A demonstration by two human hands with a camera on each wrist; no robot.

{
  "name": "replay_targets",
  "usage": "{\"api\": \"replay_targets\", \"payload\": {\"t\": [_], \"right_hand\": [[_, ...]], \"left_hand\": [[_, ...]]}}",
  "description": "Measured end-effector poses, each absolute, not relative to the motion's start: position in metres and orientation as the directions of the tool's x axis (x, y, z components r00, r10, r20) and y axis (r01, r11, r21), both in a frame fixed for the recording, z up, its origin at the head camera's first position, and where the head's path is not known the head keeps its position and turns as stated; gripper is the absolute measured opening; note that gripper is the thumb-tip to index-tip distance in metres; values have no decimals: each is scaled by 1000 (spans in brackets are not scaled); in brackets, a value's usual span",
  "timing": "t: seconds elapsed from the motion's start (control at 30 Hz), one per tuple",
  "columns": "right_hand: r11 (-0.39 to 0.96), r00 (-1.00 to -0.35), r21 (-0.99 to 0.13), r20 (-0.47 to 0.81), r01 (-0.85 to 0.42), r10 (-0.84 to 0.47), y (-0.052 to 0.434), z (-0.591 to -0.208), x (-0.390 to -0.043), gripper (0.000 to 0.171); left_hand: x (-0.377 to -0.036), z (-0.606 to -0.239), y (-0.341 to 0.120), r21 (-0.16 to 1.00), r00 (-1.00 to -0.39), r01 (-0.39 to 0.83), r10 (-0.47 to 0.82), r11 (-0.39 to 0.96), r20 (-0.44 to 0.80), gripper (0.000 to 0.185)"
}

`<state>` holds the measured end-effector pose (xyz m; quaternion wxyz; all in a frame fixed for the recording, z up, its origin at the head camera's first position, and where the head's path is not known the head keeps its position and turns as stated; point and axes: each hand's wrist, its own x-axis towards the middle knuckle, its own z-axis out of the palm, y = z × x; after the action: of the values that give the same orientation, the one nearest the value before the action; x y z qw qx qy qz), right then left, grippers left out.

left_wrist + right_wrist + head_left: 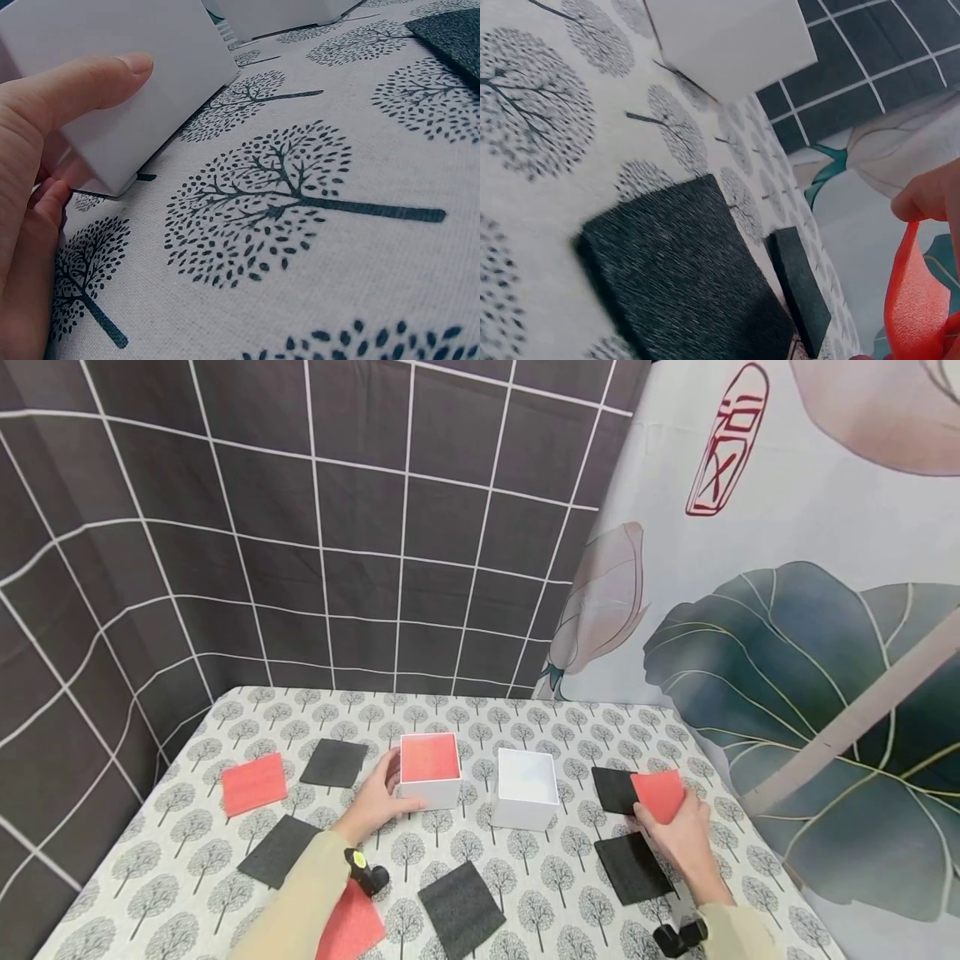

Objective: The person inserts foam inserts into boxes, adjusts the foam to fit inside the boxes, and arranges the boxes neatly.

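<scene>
On the tree-printed tablecloth [480, 852], the left hand [377, 802] gripped a white box [430, 770] whose open top showed a red pad sitting inside. Its thumb lay flat along the box's near side wall and the other fingers curled round the left wall, as the left wrist view confirmed with the thumb [90, 86] pressed on the white wall [142, 90] and the box's lower corner just above the palm. Just to the right of that grip stood a second white box [526, 787], open and white inside, close to the first but not touching it.

Well to the right of both boxes, the right hand [678, 835] pinched a red pad [659, 795], lifted at a tilt off the cloth; the right wrist view showed the pad [919, 300] edge-on, bowed between fingertip and thumb. Under and behind that pad lay a dark grey pad [615, 789], and another dark grey pad [633, 867] lay just beside the wrist on its inner side.

Left of the left hand's grip lay a red pad [253, 783] and a dark pad [334, 762], with one more dark pad [278, 852] nearer the sleeve. Below the forearm another red pad [349, 927] lay partly hidden, and a dark pad [461, 908] lay between the two arms.
</scene>
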<state>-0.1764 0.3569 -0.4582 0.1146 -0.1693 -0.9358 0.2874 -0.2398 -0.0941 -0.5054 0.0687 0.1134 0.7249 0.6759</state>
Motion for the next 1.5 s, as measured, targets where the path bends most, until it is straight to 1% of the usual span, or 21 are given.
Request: {"api": "replay_targets", "payload": {"t": [0.2,0.3,0.53,0.67,0.9,1.07,1.23,1.4,1.5], "right_hand": [[787,-935,-581,118,208,334,345,-462,-167,92],[794,-940,-587,155,159,304,339,-464,-163,90],[820,-941,-571,249,49,229,325,-465,-150,85],[828,-943,-560,265,21,203,318,-462,-142,85],[824,-949,-566,273,-28,155,303,-461,-130,86],[809,-946,-576,312,-118,85,292,-466,-126,86],[787,-934,-580,356,-209,14,281,-471,-124,88],[750,-920,-588,385,-304,-71,267,-474,-124,89],[725,-902,-580,409,-372,-136,259,-474,-124,89]], "left_hand": [[-239,-504,-95,996,-965,66,258,53,50,106],[-238,-504,-94,996,-964,65,261,62,47,106],[-252,-533,-94,993,-969,100,233,64,82,111],[-254,-534,-94,994,-969,98,231,57,83,111],[-253,-532,-93,993,-971,98,227,63,81,110],[-252,-530,-93,994,-973,100,216,52,87,108],[-250,-527,-94,996,-972,79,223,43,68,107],[-242,-511,-93,998,-969,64,240,26,56,106],[-237,-501,-93,997,-968,69,246,43,56,104]]}}
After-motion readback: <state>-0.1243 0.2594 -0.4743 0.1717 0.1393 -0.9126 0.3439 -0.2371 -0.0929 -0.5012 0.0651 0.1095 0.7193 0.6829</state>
